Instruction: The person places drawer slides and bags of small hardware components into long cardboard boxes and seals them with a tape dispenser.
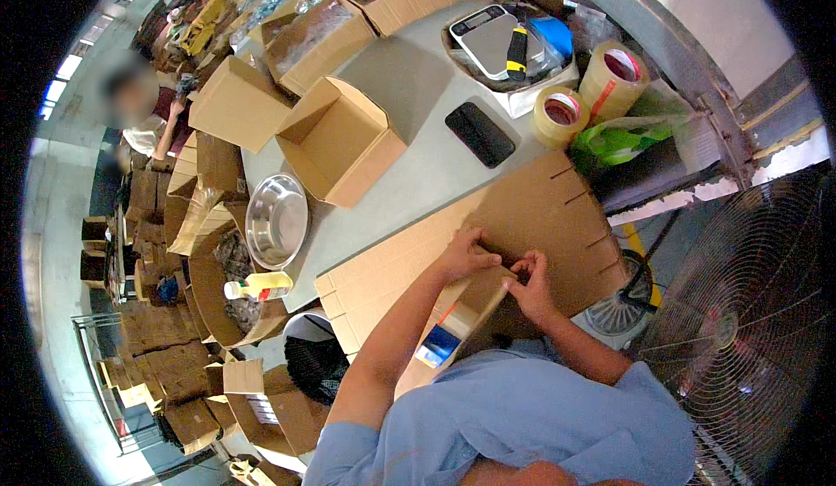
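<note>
A small cardboard box (pixel 488 299) stands close to my body, tilted, over a large flat sheet of cardboard (pixel 557 216) with slots cut along its edges. My left hand (pixel 471 255) bends its fingers and thumb round the far left part of the box's rim. At the far right corner my right hand (pixel 530 289) pinches the cardboard edge between thumb and fingers. The two hands are a short way apart. A blue and white printed patch (pixel 438 345) shows at the box's near left end, beside my left forearm.
Beyond the sheet lie a black phone (pixel 481 134), tape rolls (pixel 558 116), and a digital scale (pixel 484 40) with a yellow-black cutter (pixel 517 53). An open carton (pixel 335 142), steel bowl (pixel 277 221) and yellow bottle (pixel 259 286) are leftward. A large fan (pixel 727 334) stands right; another person (pixel 144 129) is far left.
</note>
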`<action>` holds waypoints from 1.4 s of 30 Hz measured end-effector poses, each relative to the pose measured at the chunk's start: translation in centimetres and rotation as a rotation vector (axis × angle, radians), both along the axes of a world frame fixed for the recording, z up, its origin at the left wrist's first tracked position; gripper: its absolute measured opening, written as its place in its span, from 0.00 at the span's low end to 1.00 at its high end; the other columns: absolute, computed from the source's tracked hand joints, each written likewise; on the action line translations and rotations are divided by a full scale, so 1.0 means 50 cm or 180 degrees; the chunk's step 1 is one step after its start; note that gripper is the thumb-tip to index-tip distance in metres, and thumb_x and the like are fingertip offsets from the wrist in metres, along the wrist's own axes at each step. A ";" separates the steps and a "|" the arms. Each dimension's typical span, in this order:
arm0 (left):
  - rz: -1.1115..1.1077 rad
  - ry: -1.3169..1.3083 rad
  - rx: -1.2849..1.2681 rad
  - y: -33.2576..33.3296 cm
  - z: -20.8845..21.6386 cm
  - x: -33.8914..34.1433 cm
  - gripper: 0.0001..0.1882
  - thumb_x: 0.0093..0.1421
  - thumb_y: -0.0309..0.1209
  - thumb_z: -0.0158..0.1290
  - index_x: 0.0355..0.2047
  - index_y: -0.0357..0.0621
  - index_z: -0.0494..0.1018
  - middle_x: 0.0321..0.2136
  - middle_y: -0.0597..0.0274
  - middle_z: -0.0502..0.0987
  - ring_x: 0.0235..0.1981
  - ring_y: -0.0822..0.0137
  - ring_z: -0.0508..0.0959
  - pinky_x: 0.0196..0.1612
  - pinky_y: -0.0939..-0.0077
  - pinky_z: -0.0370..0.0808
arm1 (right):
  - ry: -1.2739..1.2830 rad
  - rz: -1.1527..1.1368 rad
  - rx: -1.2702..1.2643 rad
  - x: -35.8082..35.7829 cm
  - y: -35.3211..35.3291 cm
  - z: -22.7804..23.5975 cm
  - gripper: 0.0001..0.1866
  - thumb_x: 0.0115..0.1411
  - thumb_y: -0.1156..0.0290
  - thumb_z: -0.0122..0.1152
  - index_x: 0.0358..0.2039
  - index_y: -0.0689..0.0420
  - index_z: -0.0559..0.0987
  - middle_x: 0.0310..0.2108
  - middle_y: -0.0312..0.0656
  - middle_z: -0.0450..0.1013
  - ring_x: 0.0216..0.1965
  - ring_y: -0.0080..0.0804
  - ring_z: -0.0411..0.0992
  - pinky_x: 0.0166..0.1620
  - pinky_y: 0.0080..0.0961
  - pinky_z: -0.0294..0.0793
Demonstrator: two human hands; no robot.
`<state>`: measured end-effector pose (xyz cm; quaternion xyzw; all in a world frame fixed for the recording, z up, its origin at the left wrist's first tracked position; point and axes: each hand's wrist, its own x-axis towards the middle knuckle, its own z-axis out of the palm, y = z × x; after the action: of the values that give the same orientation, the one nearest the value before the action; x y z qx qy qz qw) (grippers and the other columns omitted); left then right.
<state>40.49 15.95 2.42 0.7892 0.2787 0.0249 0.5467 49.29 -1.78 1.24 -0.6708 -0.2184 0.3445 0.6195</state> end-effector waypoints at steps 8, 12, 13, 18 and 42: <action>-0.0136 0.0068 -0.0867 -0.005 0.009 0.000 0.13 0.52 0.30 0.61 0.21 0.38 0.68 0.21 0.64 0.73 0.25 0.69 0.71 0.32 0.74 0.70 | -0.1649 0.2069 0.0602 0.004 0.030 0.207 0.20 0.49 0.64 0.63 0.41 0.59 0.71 0.37 0.51 0.69 0.43 0.49 0.66 0.50 0.40 0.65; -0.0133 0.0061 -0.0481 -0.005 0.008 0.006 0.17 0.56 0.37 0.56 0.19 0.38 0.67 0.16 0.67 0.65 0.21 0.74 0.62 0.25 0.74 0.63 | -0.2197 0.3378 0.0735 -0.079 0.094 0.230 0.19 0.51 0.58 0.58 0.39 0.59 0.75 0.39 0.51 0.72 0.46 0.48 0.68 0.51 0.40 0.66; -0.0032 0.0013 -0.0511 -0.007 0.006 0.005 0.18 0.58 0.38 0.54 0.20 0.37 0.68 0.16 0.67 0.65 0.21 0.74 0.62 0.25 0.74 0.64 | -0.2161 0.3920 0.0374 -0.086 0.102 0.224 0.19 0.51 0.58 0.58 0.36 0.60 0.77 0.37 0.52 0.73 0.45 0.49 0.69 0.51 0.40 0.66; 0.0144 -0.0626 -0.0712 -0.034 0.014 -0.010 0.21 0.62 0.43 0.48 0.22 0.36 0.70 0.16 0.63 0.67 0.21 0.72 0.65 0.25 0.72 0.65 | -0.2167 0.4430 0.0345 0.068 0.172 0.235 0.18 0.45 0.56 0.59 0.22 0.62 0.78 0.26 0.51 0.74 0.31 0.46 0.72 0.36 0.39 0.70; -0.2306 0.1801 0.2391 -0.129 0.161 0.050 0.40 0.53 0.68 0.36 0.50 0.49 0.72 0.54 0.55 0.68 0.63 0.53 0.54 0.62 0.36 0.39 | -0.3453 0.2082 -0.1686 0.185 0.127 0.294 0.23 0.51 0.48 0.55 0.29 0.58 0.80 0.28 0.48 0.75 0.33 0.47 0.73 0.44 0.45 0.62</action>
<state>42.97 9.48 10.47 0.9495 0.0986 -0.2778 0.1080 58.52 4.58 15.97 -0.7768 -0.5974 0.1710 0.1018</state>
